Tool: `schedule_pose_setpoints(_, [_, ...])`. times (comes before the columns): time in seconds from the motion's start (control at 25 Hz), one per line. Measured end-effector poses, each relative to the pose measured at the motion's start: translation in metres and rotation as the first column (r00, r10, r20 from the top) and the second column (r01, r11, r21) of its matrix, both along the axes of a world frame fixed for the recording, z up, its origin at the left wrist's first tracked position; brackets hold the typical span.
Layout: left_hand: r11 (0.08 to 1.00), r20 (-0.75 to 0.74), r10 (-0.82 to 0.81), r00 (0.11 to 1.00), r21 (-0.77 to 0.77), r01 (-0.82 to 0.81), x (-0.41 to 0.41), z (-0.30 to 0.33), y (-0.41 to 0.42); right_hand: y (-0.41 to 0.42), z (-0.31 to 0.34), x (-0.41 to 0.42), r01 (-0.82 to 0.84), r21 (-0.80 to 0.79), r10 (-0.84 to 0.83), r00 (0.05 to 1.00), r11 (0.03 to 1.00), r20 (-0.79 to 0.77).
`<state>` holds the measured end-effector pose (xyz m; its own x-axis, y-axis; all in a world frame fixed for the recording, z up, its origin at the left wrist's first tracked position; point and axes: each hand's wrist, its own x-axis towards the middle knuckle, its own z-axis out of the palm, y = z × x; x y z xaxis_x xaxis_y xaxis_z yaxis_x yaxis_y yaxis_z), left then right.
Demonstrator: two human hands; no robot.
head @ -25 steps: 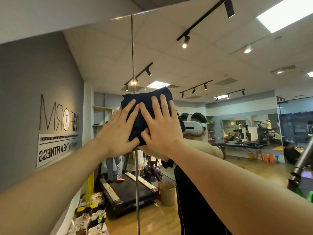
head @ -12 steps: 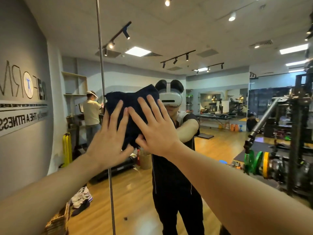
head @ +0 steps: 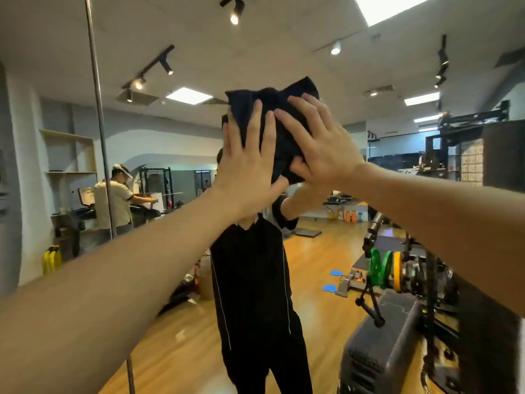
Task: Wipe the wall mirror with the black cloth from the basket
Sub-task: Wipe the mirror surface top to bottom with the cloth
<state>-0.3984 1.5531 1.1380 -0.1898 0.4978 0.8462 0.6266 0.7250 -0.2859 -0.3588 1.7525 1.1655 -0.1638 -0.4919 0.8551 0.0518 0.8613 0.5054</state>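
Mirror (head: 326,38): the whole frame is filled by it; a vertical seam (head: 98,115) is seen at the left edge, and a gym room is reflected.
Change: half a second ago the cloth was pressed close beside the seam, left of centre; it is now found at upper centre, well right of the seam, over the reflected head. A sideways pass across the glass is implied, so the wiping is judged to be under way, with the panel right of the seam being covered.
Remaining: the lower glass and the far right are judged not yet reached from this height.
Cloth (head: 281,143): black, bunched, held flat against the glass at upper centre; its top corners are left free above the fingers.
Left hand (head: 247,163): opened wide, fingers spread and pointing up, palm laid on the cloth's left half and lower edge; nothing is gripped, the cloth is only pressed.
Right hand (head: 318,146): likewise spread flat, laid on the cloth's right half, thumb tucked at the lower edge; index fingertips of both hands are nearly touching.
Basket: not seen anywhere in the frame.
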Motion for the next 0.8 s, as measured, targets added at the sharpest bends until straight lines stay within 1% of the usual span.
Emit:
schedule_pose_setpoints(0.08, [1.0, -0.005, 0.0, 1.0, 0.026, 0.0, 0.003, 0.043, 0.014, 0.009, 0.043, 0.008, 0.037, -0.024, -0.037, 0.999, 0.999, 0.007])
schedule_pose_setpoints(0.12, [1.0, -0.014, 0.002, 1.0, 0.03, -0.001, 0.002, 0.057, 0.017, 0.011, 0.055, 0.01, 0.044, -0.046, -0.043, 0.999, 0.998, 0.007])
schedule_pose_setpoints(0.2, [0.999, -0.057, 0.008, 0.998, 0.032, -0.007, -0.003, 0.066, 0.02, 0.01, 0.058, 0.008, 0.027, -0.107, -0.03, 0.999, 0.994, -0.023])
schedule_pose_setpoints(0.32, [0.999, -0.085, 0.006, 0.996, 0.049, -0.002, -0.003, 0.051, 0.019, -0.001, 0.038, 0.003, -0.034, -0.174, 0.015, 0.993, 0.984, -0.113])
schedule_pose_setpoints(0.4, [0.998, -0.062, -0.017, 0.998, 0.063, 0.02, -0.003, 0.035, 0.019, -0.005, 0.022, 0.003, -0.06, -0.195, 0.034, 0.99, 0.979, -0.136])
schedule_pose_setpoints(0.52, [0.998, -0.053, -0.044, 0.998, 0.044, 0.046, -0.001, -0.002, 0.02, -0.003, -0.015, 0.006, -0.075, -0.187, 0.052, 0.991, 0.979, -0.126])
schedule_pose_setpoints(0.64, [0.992, -0.014, -0.117, 0.993, 0.04, 0.117, 0.003, -0.061, 0.021, -0.003, -0.075, 0.013, -0.089, -0.231, 0.079, 0.995, 0.969, -0.055])
schedule_pose_setpoints(0.72, [0.992, 0.015, -0.121, 0.993, 0.036, 0.121, 0.009, -0.107, 0.02, -0.004, -0.126, 0.02, -0.09, -0.275, 0.097, 0.995, 0.957, 0.009])
schedule_pose_setpoints(0.8, [0.995, 0.034, -0.095, 0.995, -0.025, 0.095, 0.017, -0.152, 0.02, -0.001, -0.179, 0.028, -0.06, -0.308, 0.087, 0.993, 0.949, 0.075])
